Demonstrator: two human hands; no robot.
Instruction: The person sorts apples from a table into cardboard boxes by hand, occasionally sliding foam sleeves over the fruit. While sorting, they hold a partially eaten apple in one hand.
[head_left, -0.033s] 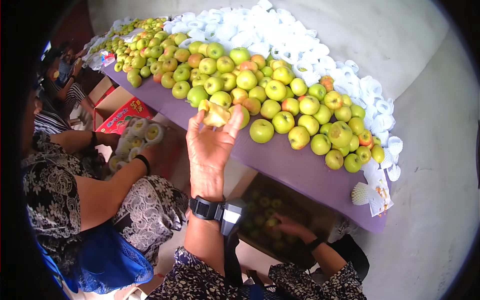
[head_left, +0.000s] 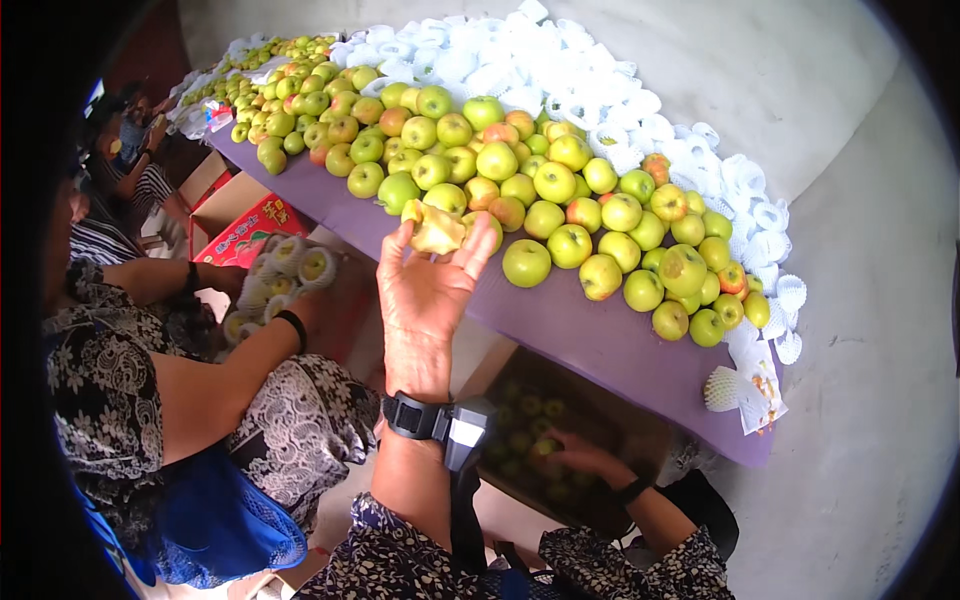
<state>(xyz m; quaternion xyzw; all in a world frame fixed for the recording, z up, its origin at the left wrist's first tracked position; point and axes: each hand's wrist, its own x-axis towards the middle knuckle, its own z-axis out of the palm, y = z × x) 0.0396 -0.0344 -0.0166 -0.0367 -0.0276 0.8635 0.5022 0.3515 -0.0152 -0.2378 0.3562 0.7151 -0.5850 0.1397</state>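
Note:
My left hand (head_left: pixel 430 290) is raised in front of the table edge, palm toward me. Its thumb and fingers pinch a partly eaten apple (head_left: pixel 437 230) with pale yellow flesh showing. Behind it lies a long heap of green and reddish apples (head_left: pixel 555 182) on the purple table (head_left: pixel 600 340). Lower down, my right hand (head_left: pixel 583 455) reaches into a shaded box (head_left: pixel 610 400) below the table edge. Its fingers are closed around a green apple (head_left: pixel 546 446), dimly lit. Several more apples (head_left: pixel 515 420) lie in that box.
White foam fruit nets (head_left: pixel 590 90) are piled along the wall behind the apples. To my left a person (head_left: pixel 215 390) holds foam-netted apples (head_left: pixel 285 265) over a box. A red carton (head_left: pixel 245 220) stands beyond, with other people farther back. A scrap-strewn paper (head_left: pixel 757 385) lies at the table's right end.

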